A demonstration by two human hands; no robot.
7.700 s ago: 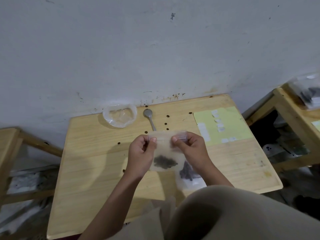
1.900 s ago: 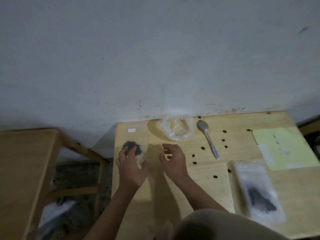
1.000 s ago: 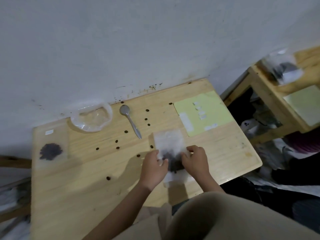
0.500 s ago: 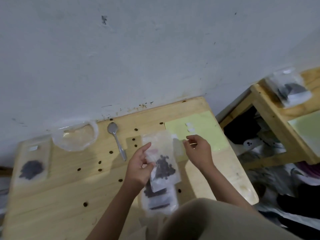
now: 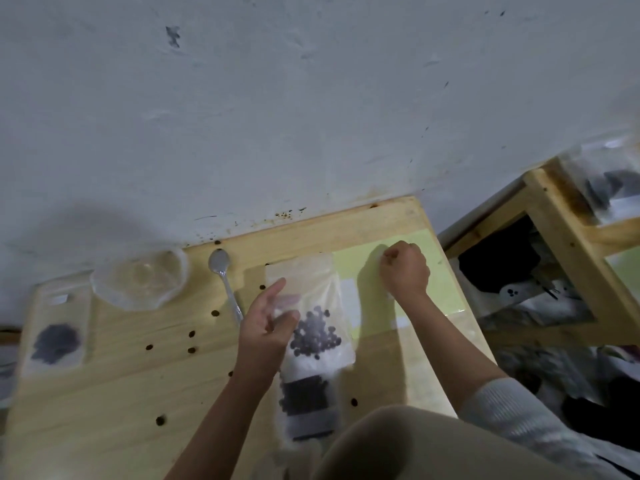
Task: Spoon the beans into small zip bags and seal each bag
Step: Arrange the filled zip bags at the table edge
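Head view: a zip bag (image 5: 313, 306) holding dark beans (image 5: 316, 332) is held above the wooden table (image 5: 114, 386) by the left hand (image 5: 265, 329), pinched at its left edge between thumb and fingers, with the index finger stretched upward. The beans are gathered in the lower half of the bag, and its upper part is seen to be clear. A second filled bag (image 5: 306, 408) is partly hidden beneath the first, lying on the table toward the near edge. A third bag (image 5: 57, 327) with a dark heap inside is laid flat at the far left of the table. The right hand (image 5: 404, 271) is curled over the green sheet (image 5: 440, 292) at the table's right side, fingertips pressed together; whether a white sticker is pinched there cannot be told. White stickers (image 5: 349, 303) are seen on the sheet beside the held bag. A spoon (image 5: 225, 282) is laid bowl-up near the wall, just left of the held bag, and a clear plastic bowl (image 5: 140, 277) is set left of it. Loose beans (image 5: 190, 336) are scattered across the tabletop. Another wooden table (image 5: 568, 244) bearing a filled bag is seen at the right.
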